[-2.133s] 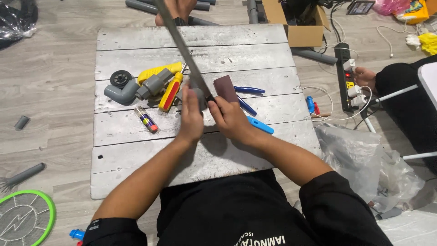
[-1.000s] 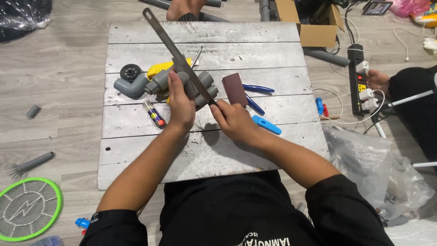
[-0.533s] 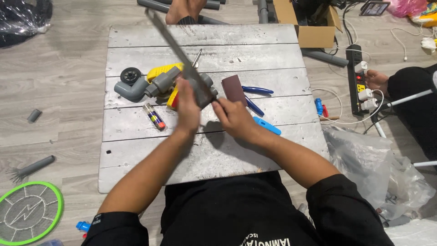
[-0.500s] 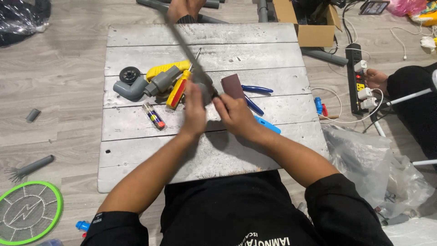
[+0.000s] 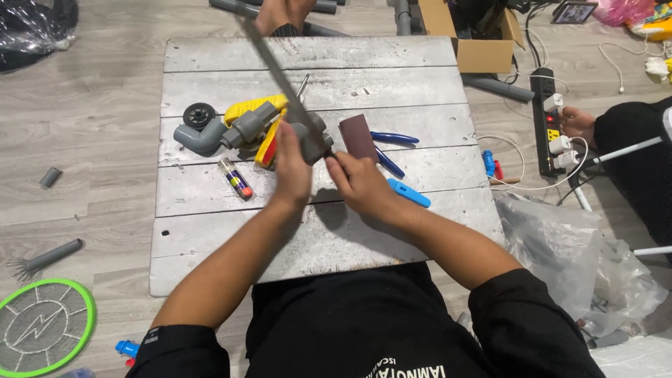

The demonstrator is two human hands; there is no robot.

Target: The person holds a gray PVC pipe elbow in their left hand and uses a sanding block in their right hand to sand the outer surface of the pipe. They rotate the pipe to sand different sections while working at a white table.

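Note:
My left hand (image 5: 290, 171) grips a long grey pipe (image 5: 269, 59) near its lower end, and the pipe slants up and away over the table. A grey fitting (image 5: 313, 138) sits on that lower end. My right hand (image 5: 360, 183) pinches the fitting from the right, its fingertips touching the left hand. A brown sheet of sandpaper (image 5: 358, 136) lies just beyond the right fingers. Whether the fingers touch it is unclear.
On the grey plank table (image 5: 315, 70) lie a grey elbow pipe assembly (image 5: 210, 136), a yellow tool (image 5: 255, 108), a black wheel (image 5: 199, 114), a small tube (image 5: 236, 178), blue pliers (image 5: 392, 138) and a blue cutter (image 5: 409, 192). Another person's hand (image 5: 577, 122) rests by a power strip (image 5: 546, 119).
My left hand swung the pipe's lower end left toward the elbow assembly, then back to the right. Both hands now meet at the fitting beside the sandpaper.

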